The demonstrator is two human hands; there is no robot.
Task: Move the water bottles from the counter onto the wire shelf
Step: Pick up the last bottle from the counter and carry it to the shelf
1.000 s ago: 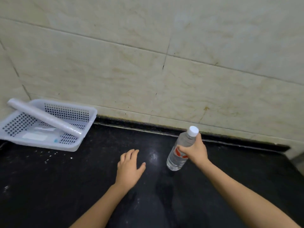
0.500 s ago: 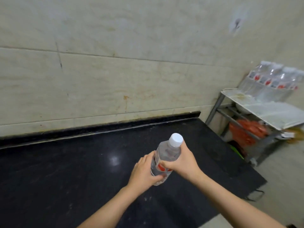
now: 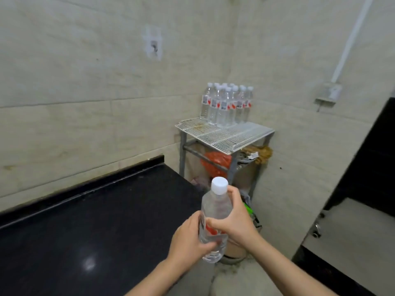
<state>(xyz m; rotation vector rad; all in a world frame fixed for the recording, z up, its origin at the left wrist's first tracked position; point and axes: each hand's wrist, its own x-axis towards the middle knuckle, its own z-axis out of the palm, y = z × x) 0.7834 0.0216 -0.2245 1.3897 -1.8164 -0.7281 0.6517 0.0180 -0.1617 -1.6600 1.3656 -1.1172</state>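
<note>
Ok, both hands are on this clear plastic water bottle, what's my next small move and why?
Probably carry the clear plastic water bottle toward the white wire shelf, aiming for its bare front part. The left hand and right hand both grip it off the black counter, and the other bottles cluster at the shelf's back.

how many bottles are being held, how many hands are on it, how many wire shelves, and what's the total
water bottle held: 1
hands gripping it: 2, left hand and right hand
wire shelf: 1
total: 4
not tallied: the bottles on the shelf overlap too much to count exactly.
</note>
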